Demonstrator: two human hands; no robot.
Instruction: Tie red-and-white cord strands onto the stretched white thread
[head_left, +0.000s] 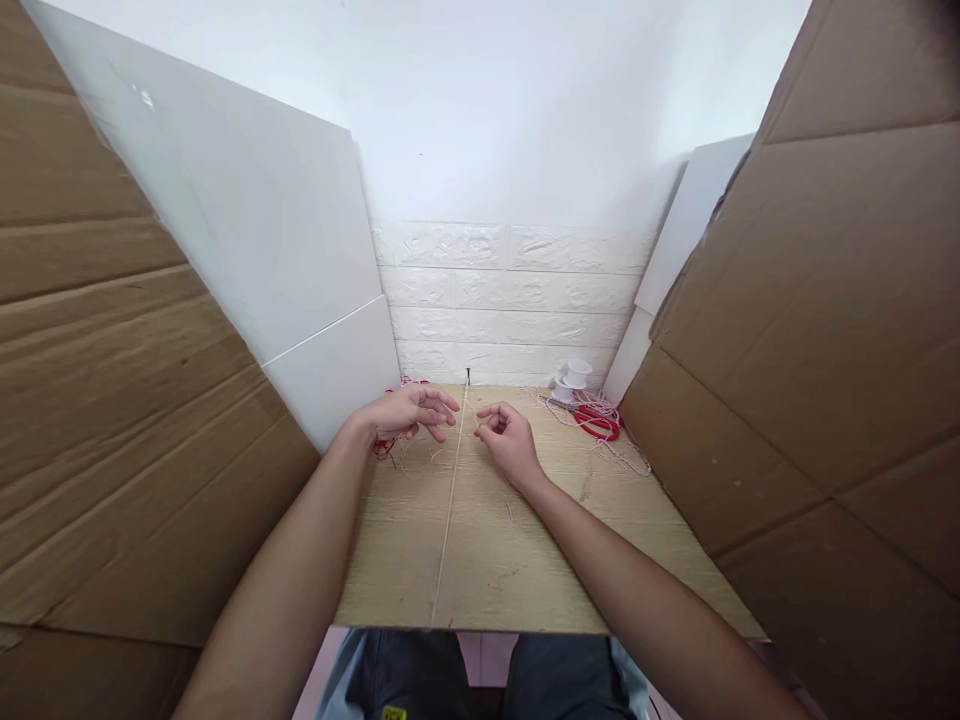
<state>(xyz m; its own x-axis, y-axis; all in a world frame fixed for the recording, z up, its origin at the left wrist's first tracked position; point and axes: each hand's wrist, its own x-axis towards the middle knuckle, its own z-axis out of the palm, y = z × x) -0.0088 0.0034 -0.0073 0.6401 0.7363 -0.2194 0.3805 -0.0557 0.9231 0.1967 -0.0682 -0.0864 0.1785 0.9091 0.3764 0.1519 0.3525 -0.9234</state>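
Cord (pixel 450 510) ran taut along bench (pixel 525 570) | left hand (pixel 412 412) just left of cord, fingers spread | right hand (pixel 506 437) just right of cord, fingertips pinched together, on what unclear

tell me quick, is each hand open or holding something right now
Left hand: open, fingers spread, by the red thread, beside the taut cord.
Right hand: fingers curled as in a pinch; holding anything cannot be told.

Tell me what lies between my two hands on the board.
Head view: a thin pale cord runs between the left hand and right hand, stretched from a dark pin at the far edge.
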